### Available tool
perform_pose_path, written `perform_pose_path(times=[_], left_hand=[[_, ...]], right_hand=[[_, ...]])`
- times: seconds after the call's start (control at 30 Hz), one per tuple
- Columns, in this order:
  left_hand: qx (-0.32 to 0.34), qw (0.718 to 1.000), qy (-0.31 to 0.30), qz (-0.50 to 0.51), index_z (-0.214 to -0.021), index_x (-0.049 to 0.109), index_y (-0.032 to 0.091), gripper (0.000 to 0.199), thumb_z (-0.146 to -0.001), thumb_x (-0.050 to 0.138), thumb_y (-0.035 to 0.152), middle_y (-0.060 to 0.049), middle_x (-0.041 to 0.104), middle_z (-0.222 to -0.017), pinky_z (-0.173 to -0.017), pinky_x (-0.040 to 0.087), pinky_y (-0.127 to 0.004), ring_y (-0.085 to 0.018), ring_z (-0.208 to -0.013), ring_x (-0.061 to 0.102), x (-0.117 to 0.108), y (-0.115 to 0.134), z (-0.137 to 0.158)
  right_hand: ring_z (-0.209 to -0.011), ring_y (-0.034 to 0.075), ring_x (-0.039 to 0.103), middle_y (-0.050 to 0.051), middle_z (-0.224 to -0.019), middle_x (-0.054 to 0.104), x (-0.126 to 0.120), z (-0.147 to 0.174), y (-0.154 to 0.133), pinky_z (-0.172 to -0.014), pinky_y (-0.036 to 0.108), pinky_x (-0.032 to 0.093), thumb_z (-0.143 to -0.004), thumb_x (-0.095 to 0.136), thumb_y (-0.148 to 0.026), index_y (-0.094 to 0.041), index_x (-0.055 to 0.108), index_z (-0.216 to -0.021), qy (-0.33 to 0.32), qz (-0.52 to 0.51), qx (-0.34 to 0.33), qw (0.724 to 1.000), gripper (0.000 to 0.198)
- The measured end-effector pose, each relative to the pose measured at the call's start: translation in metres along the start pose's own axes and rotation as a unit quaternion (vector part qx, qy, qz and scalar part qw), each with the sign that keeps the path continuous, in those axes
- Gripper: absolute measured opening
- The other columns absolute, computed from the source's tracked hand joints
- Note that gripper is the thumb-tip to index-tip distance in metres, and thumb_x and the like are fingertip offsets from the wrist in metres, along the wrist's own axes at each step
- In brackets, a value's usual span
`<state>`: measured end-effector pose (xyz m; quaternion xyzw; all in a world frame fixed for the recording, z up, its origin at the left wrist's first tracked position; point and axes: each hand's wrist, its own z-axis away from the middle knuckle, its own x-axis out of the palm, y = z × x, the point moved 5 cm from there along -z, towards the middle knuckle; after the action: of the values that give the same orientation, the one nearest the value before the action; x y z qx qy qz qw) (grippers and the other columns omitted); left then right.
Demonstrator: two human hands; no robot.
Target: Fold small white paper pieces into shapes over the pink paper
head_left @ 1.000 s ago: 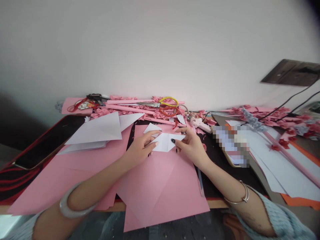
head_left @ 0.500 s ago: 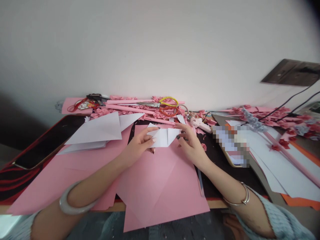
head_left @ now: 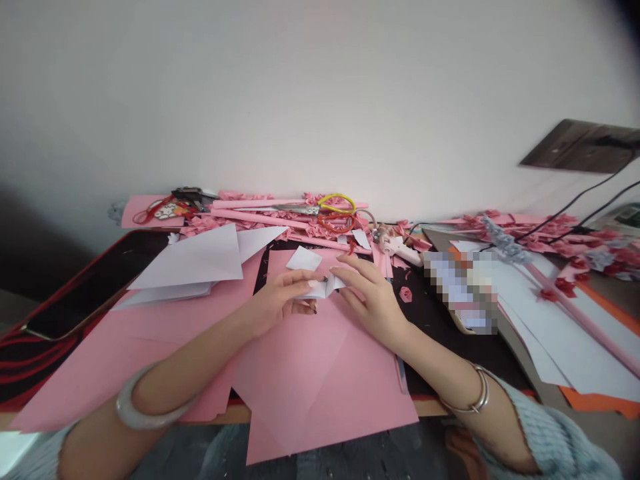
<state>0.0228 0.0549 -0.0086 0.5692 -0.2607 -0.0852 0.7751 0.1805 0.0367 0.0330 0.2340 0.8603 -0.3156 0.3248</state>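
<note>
Between my two hands is a small piece of folded white paper [head_left: 317, 291], with a crease standing up near its right side. My left hand [head_left: 280, 297] pinches its left part, thumb on top and fingers curled underneath. On the right part, the fingers of my right hand [head_left: 367, 293] are closed over the paper and hide some of it. Just behind my left fingertips lies a separate small white paper square [head_left: 303, 258]. Under both hands spreads a large pink paper sheet [head_left: 320, 380], its near end hanging past the table edge.
White sheets [head_left: 193, 260] lie on more pink paper at left, beside a dark tablet-like device [head_left: 95, 287]. Scissors [head_left: 300, 209] rest on pink paper flowers and rolled sticks along the wall. At right are a glue gun [head_left: 400, 250], a phone [head_left: 463, 293] and a white paper stack [head_left: 555, 340].
My right hand has moved left, bringing the paper's right flap inward, so the held paper looks narrower. The small white square behind it is now more exposed.
</note>
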Motion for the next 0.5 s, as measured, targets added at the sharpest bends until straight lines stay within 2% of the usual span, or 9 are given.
perform_pose_path(times=[0.1,0.17,0.27,0.33,0.4,0.43,0.5], left_hand=[[-0.003,0.999,-0.034,0.038,-0.096,0.063,0.014,0.035,-0.08,0.054,0.045,-0.013,0.064,-0.097,-0.068,0.05,-0.033,-0.015,-0.069,0.059,0.002,0.0,-0.001],[0.016,0.999,-0.04,0.019,-0.087,0.064,0.013,0.042,-0.081,0.05,0.052,-0.013,0.065,-0.089,-0.06,0.049,-0.031,-0.015,-0.063,0.057,0.001,0.002,-0.001],[0.076,0.99,0.027,-0.115,-0.076,0.063,0.013,0.038,-0.081,0.053,0.048,-0.004,0.059,-0.061,-0.045,0.036,-0.022,-0.008,-0.046,0.044,-0.005,0.009,0.001],[0.099,0.972,0.08,-0.199,-0.078,0.063,0.014,0.029,-0.081,0.056,0.042,0.001,0.053,-0.054,-0.041,0.027,-0.019,-0.006,-0.042,0.035,-0.009,0.014,0.004],[0.096,0.956,0.11,-0.256,-0.083,0.063,0.016,0.025,-0.08,0.056,0.04,0.003,0.052,-0.054,-0.04,0.023,-0.019,-0.006,-0.042,0.035,-0.009,0.016,0.006],[0.092,0.948,0.117,-0.282,-0.085,0.064,0.016,0.025,-0.08,0.055,0.04,0.002,0.053,-0.055,-0.04,0.023,-0.02,-0.007,-0.042,0.037,-0.009,0.017,0.007],[0.094,0.932,0.119,-0.331,-0.083,0.064,0.015,0.025,-0.081,0.054,0.038,0.001,0.056,-0.058,-0.042,0.027,-0.021,-0.009,-0.046,0.044,-0.007,0.017,0.007]], right_hand=[[-0.103,0.022,0.055,0.009,-0.107,0.063,-0.004,-0.002,0.001,-0.091,0.04,0.042,-0.087,0.044,-0.016,-0.021,0.062,-0.103,-0.003,-0.044,0.021,0.999,0.025],[-0.088,0.02,0.06,0.007,-0.093,0.067,-0.004,-0.002,0.006,-0.082,0.035,0.046,-0.087,0.045,-0.018,-0.02,0.064,-0.095,-0.019,-0.083,0.08,0.993,0.021],[-0.07,0.016,0.06,0.004,-0.08,0.065,0.001,0.0,0.015,-0.065,0.028,0.047,-0.084,0.047,-0.02,-0.018,0.061,-0.092,-0.069,-0.195,0.191,0.96,0.016],[-0.062,0.013,0.058,0.001,-0.073,0.062,0.008,0.003,0.018,-0.057,0.024,0.044,-0.083,0.048,-0.021,-0.017,0.056,-0.095,-0.109,-0.28,0.243,0.922,0.015],[-0.053,0.011,0.053,-0.002,-0.064,0.056,0.013,0.004,0.019,-0.049,0.02,0.039,-0.083,0.048,-0.022,-0.018,0.052,-0.097,-0.139,-0.311,0.269,0.901,0.016],[-0.05,0.01,0.049,-0.003,-0.061,0.054,0.014,0.004,0.019,-0.047,0.019,0.035,-0.083,0.047,-0.022,-0.018,0.051,-0.096,-0.148,-0.296,0.271,0.904,0.014],[-0.049,0.009,0.045,-0.004,-0.059,0.051,0.015,0.003,0.017,-0.046,0.019,0.03,-0.084,0.044,-0.021,-0.018,0.051,-0.089,-0.161,-0.214,0.253,0.93,0.009]])
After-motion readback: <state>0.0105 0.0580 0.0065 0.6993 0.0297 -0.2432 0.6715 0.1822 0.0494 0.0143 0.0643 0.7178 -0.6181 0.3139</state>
